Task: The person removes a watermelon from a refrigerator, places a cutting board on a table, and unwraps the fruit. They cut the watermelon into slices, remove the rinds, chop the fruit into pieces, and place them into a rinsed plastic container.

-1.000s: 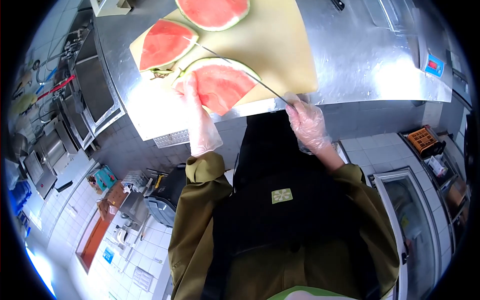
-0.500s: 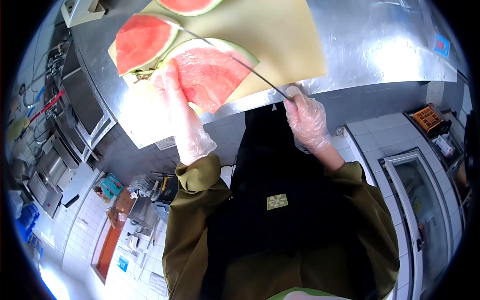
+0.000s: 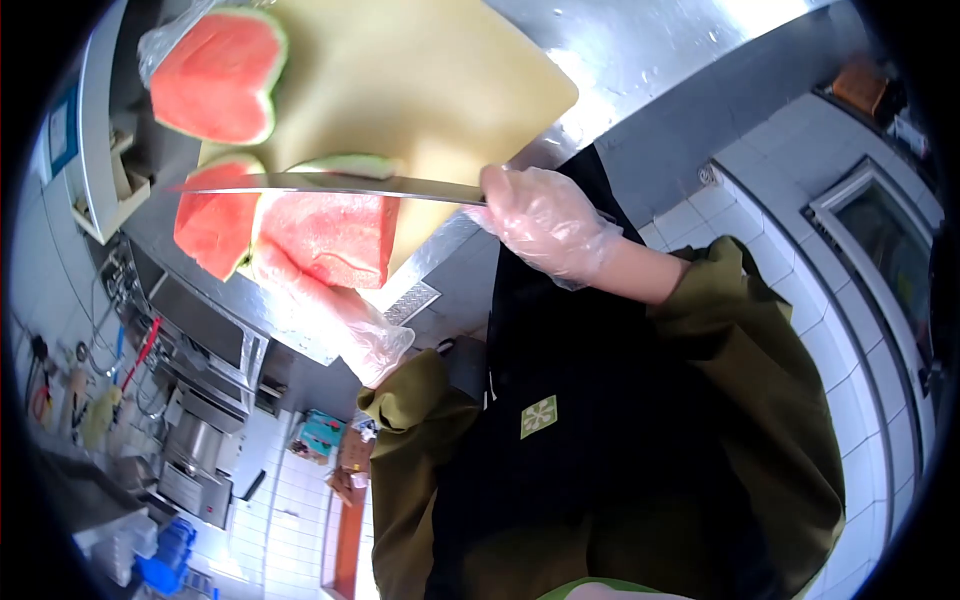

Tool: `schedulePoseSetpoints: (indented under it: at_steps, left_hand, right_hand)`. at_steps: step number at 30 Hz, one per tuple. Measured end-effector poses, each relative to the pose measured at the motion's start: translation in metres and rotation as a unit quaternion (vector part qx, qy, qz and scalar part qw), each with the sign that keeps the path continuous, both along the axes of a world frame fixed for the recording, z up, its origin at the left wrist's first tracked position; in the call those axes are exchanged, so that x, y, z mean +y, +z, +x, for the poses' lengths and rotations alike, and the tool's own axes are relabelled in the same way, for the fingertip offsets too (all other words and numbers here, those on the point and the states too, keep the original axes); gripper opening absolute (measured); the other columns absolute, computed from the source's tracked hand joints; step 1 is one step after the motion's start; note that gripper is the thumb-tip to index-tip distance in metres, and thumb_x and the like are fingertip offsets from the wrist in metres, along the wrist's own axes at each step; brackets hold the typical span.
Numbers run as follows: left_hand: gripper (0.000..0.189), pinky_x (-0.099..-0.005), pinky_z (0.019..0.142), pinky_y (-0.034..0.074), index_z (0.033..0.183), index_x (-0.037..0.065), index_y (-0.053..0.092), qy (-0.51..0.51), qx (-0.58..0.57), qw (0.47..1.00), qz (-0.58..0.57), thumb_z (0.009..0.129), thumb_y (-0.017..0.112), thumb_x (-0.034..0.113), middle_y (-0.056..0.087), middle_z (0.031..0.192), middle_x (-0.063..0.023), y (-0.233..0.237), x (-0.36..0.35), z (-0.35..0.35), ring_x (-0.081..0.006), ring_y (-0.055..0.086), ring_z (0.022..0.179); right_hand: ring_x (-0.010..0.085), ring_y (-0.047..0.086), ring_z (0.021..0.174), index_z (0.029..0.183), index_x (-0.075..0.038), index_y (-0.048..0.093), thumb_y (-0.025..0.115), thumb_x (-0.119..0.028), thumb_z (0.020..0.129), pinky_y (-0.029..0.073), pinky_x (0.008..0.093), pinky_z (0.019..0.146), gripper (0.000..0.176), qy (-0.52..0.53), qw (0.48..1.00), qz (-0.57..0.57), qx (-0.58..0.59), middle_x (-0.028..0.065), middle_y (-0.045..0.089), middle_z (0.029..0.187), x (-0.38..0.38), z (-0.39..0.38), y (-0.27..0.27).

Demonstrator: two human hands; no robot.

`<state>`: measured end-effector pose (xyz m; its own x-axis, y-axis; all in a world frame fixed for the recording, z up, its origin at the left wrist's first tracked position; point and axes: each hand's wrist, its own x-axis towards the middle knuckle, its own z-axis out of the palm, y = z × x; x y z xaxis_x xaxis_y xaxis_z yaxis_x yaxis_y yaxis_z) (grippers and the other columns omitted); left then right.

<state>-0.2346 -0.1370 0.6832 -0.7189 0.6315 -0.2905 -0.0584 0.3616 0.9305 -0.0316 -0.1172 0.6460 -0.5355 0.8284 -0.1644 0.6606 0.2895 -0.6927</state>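
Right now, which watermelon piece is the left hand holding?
The big wedge nearest the body, left hand pressed on its lower edge; the other two sit farther left, untouched.

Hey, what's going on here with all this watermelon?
A person in clear gloves is cutting watermelon on a cutting board set on a steel counter. The right hand grips a long knife, with the blade lying level across the top of a watermelon wedge. The left hand braces the wedge from the near side. A second piece sits right beside it, and a third piece lies further back.
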Motion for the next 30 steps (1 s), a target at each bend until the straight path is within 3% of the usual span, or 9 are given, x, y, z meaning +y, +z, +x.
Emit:
schedulePoseSetpoints:
  at_steps: [4, 5, 9, 12, 18, 24, 30]
  left_hand:
    - [0.060, -0.0337, 0.102, 0.035, 0.134, 0.011, 0.034, -0.012, 0.012, 1.000, -0.006, 0.092, 0.042, 0.053, 0.042, 0.131, -0.0067, 0.000, 0.002, 0.003, -0.0192, 0.042, 0.120]
    - [0.061, -0.0341, 0.103, 0.035, 0.134, 0.011, 0.034, -0.013, 0.007, 1.000, -0.006, 0.092, 0.042, 0.054, 0.042, 0.131, -0.0070, 0.001, 0.004, 0.007, -0.0197, 0.042, 0.120]
    - [0.065, -0.0359, 0.103, 0.034, 0.137, 0.012, 0.032, -0.020, 0.009, 0.999, -0.024, 0.090, 0.042, 0.056, 0.041, 0.133, -0.0079, 0.013, 0.007, 0.024, -0.0214, 0.041, 0.122]
    - [0.068, -0.0378, 0.104, 0.034, 0.138, 0.012, 0.031, -0.023, -0.020, 0.999, -0.011, 0.089, 0.044, 0.058, 0.040, 0.134, -0.0087, 0.006, 0.002, 0.010, -0.0229, 0.040, 0.123]
    - [0.064, -0.0376, 0.102, 0.035, 0.135, 0.007, 0.034, -0.069, -0.022, 0.997, -0.006, 0.092, 0.041, 0.054, 0.037, 0.135, -0.0111, 0.004, 0.006, 0.000, -0.0216, 0.039, 0.123]
    - [0.073, -0.0394, 0.101, 0.037, 0.138, 0.010, 0.031, -0.038, -0.136, 0.990, -0.012, 0.086, 0.049, 0.057, 0.039, 0.136, -0.0104, 0.003, 0.008, -0.012, -0.0246, 0.040, 0.124]
    - [0.077, -0.0438, 0.087, 0.045, 0.137, 0.013, 0.033, 0.006, -0.099, 0.994, -0.051, 0.081, 0.054, 0.061, 0.042, 0.133, -0.0093, 0.001, 0.005, -0.016, -0.0257, 0.044, 0.118]
  right_hand:
    - [0.0293, 0.056, 0.046, 0.078, -0.003, 0.043, 0.052, -0.032, 0.090, 0.044, 0.0392, 0.044, 0.032, -0.009, 0.999, 0.001, 0.041, 0.0119, 0.052, 0.050, 0.003, -0.002, -0.007]
    - [0.0310, 0.058, 0.053, 0.081, -0.002, 0.042, 0.057, -0.026, 0.087, 0.046, 0.0402, 0.048, 0.029, 0.009, 0.998, -0.050, 0.040, 0.0135, 0.054, 0.057, 0.005, -0.001, -0.005]
    - [0.0312, 0.057, 0.048, 0.080, -0.002, 0.044, 0.056, -0.028, 0.089, 0.046, 0.0397, 0.045, 0.030, 0.004, 0.998, -0.030, 0.060, 0.0137, 0.054, 0.057, 0.012, -0.004, -0.008]
    - [0.0329, 0.058, 0.053, 0.080, 0.000, 0.045, 0.052, -0.029, 0.091, 0.047, 0.0401, 0.048, 0.032, 0.025, 0.988, -0.128, 0.086, 0.0155, 0.055, 0.059, 0.029, -0.016, -0.001]
    - [0.0371, 0.058, 0.062, 0.084, 0.002, 0.046, 0.046, -0.032, 0.094, 0.046, 0.0460, 0.058, 0.036, -0.017, 0.982, -0.133, 0.133, 0.0193, 0.056, 0.064, 0.027, -0.018, -0.005]
    - [0.0379, 0.058, 0.061, 0.088, 0.001, 0.045, 0.045, -0.034, 0.094, 0.045, 0.0461, 0.058, 0.035, -0.010, 0.975, -0.173, 0.143, 0.0188, 0.056, 0.062, 0.032, -0.035, -0.009]
    - [0.0367, 0.059, 0.063, 0.089, 0.000, 0.045, 0.043, -0.035, 0.095, 0.045, 0.0461, 0.061, 0.036, -0.008, 0.977, -0.159, 0.144, 0.0171, 0.057, 0.061, 0.036, -0.046, -0.014]
